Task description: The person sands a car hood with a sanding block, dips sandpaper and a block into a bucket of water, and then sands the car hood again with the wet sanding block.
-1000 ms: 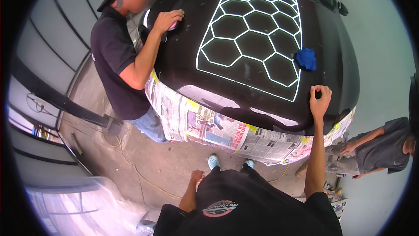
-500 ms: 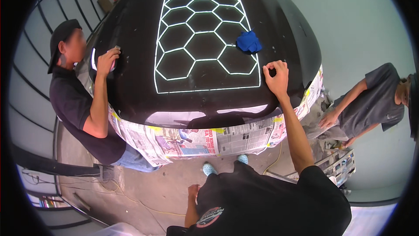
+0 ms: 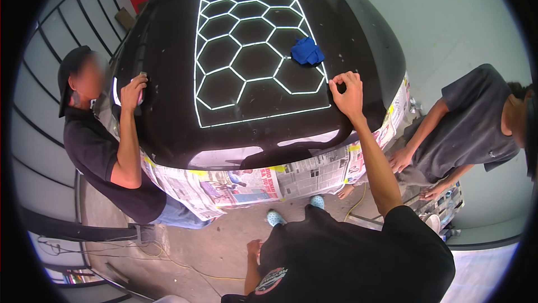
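Observation:
My right hand is over the front right of a dark glossy car hood. Its thumb and fingertips meet in a pinch, and whatever they hold, if anything, is too small to make out. Up and left of it a crumpled blue cloth lies on the hood. My left hand hangs low beside my body, fingers curled; a pale bit shows at it, its kind unclear. Bright hexagonal light lines reflect in the paint.
Newspaper sheets taped along the car's front cover the bumper. At left a co-worker rests a hand on the hood edge, holding a small pinkish thing. Another person bends at right near a cart. A cable crosses the floor.
My view has shifted a little, so the hood appears tilted. My right hand stays pinched over the hood. The person at right has moved both hands closer to the car.

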A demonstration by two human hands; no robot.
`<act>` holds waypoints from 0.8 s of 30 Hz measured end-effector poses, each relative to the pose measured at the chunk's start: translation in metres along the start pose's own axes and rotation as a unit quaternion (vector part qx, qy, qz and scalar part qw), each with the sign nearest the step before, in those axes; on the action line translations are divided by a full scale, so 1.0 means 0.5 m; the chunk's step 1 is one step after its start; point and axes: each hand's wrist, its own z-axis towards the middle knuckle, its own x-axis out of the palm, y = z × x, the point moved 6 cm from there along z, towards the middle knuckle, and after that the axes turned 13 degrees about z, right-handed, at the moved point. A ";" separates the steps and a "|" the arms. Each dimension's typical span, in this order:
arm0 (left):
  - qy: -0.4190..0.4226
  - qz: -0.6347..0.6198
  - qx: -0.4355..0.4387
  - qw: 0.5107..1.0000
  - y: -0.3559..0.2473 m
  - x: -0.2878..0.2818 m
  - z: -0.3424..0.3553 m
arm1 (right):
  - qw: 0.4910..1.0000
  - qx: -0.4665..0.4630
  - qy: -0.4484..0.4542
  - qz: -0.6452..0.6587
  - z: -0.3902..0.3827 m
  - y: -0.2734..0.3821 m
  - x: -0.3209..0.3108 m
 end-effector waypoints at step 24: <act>0.015 -0.066 -0.098 0.993 -0.015 -0.026 -0.034 | 0.998 0.038 -0.034 0.039 -0.001 -0.010 -0.015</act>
